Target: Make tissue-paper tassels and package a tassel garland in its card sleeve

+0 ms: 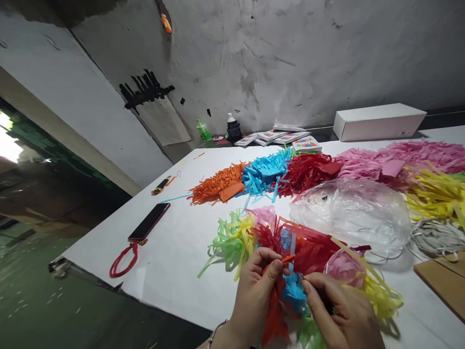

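Observation:
My left hand (256,281) is closed, thumb against fingers, on an orange tissue-paper tassel (275,310) whose fringe hangs below. To its right, my right hand (339,310) pinches at the edge of a blue tassel (295,291); whatever lies between those fingertips is too small to make out. Just beyond both hands, a red tassel (314,249) spreads on the table. Green fringe (228,240) and yellow fringe (247,235) lie left of it, with a pink tassel (345,268) and more yellow strips (381,293) on the right.
Fringed bundles in orange (218,184), blue (267,169), red (308,172) and pink (366,165) line the white table (189,232). A clear plastic bag (352,213), grey cord (436,237), phone (149,221), cutter (161,185) and white box (379,122) are around.

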Motion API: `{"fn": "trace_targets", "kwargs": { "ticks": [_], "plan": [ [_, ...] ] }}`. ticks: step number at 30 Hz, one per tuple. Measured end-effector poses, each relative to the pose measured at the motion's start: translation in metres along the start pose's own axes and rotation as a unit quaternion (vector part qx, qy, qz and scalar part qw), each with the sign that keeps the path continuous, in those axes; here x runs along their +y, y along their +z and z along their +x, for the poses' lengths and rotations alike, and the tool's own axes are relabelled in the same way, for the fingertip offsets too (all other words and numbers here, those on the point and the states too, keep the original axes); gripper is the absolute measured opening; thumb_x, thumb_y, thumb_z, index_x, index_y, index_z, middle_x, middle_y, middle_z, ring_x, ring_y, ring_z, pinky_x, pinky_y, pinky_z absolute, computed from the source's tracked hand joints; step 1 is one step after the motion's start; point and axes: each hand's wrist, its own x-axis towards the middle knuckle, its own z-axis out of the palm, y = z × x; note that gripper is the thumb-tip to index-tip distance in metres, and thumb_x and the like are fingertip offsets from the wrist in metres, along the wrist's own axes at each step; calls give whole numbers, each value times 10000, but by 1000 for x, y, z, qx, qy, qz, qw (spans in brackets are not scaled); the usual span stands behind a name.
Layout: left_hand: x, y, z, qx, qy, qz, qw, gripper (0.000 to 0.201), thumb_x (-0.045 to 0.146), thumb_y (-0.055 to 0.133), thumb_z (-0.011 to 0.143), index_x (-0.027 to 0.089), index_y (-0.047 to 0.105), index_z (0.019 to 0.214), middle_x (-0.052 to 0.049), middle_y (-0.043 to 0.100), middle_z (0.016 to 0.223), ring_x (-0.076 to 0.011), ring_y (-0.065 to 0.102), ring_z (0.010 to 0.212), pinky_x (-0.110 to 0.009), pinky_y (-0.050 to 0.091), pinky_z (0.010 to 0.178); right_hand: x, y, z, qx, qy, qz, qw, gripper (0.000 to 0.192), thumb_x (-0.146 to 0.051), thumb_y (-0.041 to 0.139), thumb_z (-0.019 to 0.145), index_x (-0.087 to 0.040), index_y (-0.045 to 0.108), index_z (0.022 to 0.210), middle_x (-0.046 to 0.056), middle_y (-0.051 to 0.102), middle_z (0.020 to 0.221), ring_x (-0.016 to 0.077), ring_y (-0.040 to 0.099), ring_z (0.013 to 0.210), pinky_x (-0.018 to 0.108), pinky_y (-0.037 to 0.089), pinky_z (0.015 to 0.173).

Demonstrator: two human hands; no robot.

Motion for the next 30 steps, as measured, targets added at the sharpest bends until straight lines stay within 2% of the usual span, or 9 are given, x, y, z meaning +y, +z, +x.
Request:
{"fn": "trace_targets", "kwargs": {
  "ticks": [4,8,10,16,20,24,27,30],
  "plan": [
    [3,1,0,-8,-38,-25,999,445,495,867,685,171,603,837,7,665,582,-98,588,494,-163,455,478,0,0,-1,11,14,12,1000,203,-311,526,994,-227,681,894,-28,698,687,119,660,552,213,478,579],
    [3,0,2,-32,-76,-42,996,438,475,868,696,169,593,846,27,649,551,-75,558,450,-147,460,463,2,0,2,-3,-46,25,999,140,-250,552,972,-224,682,926,-13,708,716,127,686,584,195,506,592],
    [3,-2,3,-41,-89,-47,994,420,462,859,716,166,598,858,35,638,538,-65,539,430,-144,465,461,2,0,3,-1,-54,35,998,144,-241,546,972,-220,683,931,1,712,722,139,693,597,202,524,615],
    [1,-5,5,-64,-111,-76,989,411,472,845,735,182,579,856,55,609,503,-71,518,385,-165,488,435,1,-2,3,4,-85,32,996,121,-216,567,953,-221,686,931,-11,711,687,134,691,564,186,529,593],
    [-1,-4,5,-75,-112,-90,987,373,446,829,768,180,581,855,57,610,502,-63,512,381,-154,479,430,0,2,3,13,-58,35,998,165,-248,531,976,-221,680,913,-6,701,682,139,689,578,201,528,602],
    [-2,-2,3,-98,-93,-86,987,348,405,836,775,159,595,831,37,628,529,-51,534,437,-124,457,468,1,7,3,11,-62,44,997,182,-249,509,989,-226,673,913,-5,711,709,130,675,568,204,502,571],
    [-4,-1,0,-121,-71,-68,988,340,381,845,774,153,604,847,29,634,560,-57,568,497,-124,460,518,1,10,3,19,-17,85,996,162,-295,549,983,-241,686,916,-14,724,733,123,682,589,191,509,579],
    [-5,-2,-2,-133,-53,-43,989,358,394,855,757,165,597,853,34,625,626,-63,577,523,-139,461,526,0,11,4,16,94,173,980,185,-389,627,941,-236,691,1023,-19,700,666,128,657,533,176,490,470]
  ]
}}
